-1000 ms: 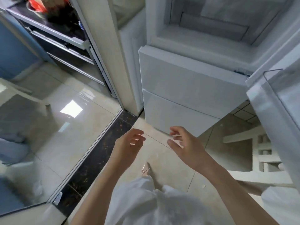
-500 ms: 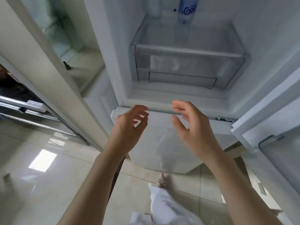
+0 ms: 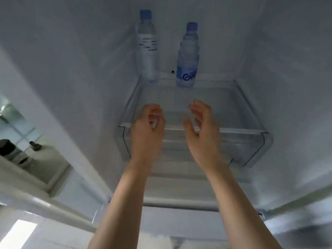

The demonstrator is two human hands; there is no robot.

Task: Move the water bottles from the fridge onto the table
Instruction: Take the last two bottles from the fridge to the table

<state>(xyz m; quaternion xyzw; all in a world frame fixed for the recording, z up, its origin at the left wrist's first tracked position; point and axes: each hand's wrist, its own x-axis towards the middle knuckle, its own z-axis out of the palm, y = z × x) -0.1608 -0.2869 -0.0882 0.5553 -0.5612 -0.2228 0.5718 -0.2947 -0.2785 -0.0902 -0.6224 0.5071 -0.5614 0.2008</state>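
Two clear water bottles with blue caps stand upright at the back of the open fridge, on the glass shelf [image 3: 206,97] over a clear drawer. The left bottle [image 3: 147,49] shows a white label with small print. The right bottle [image 3: 187,56] has a blue label with white letters. My left hand [image 3: 147,130] and my right hand [image 3: 201,130] are raised side by side in front of the shelf's front edge, below the bottles. Both hands have loosely curled, spread fingers, hold nothing and touch neither bottle.
The clear plastic drawer [image 3: 251,150] sits under the shelf. White fridge walls close in on both sides. At the left, past the fridge's side wall, is a counter ledge [image 3: 27,169] with a dark round object [image 3: 7,150] on it.
The view has tilted up from the floor and the lower drawers into the fridge compartment. Both hands rose and reached forward toward the shelf, and both bottles came fully into sight.
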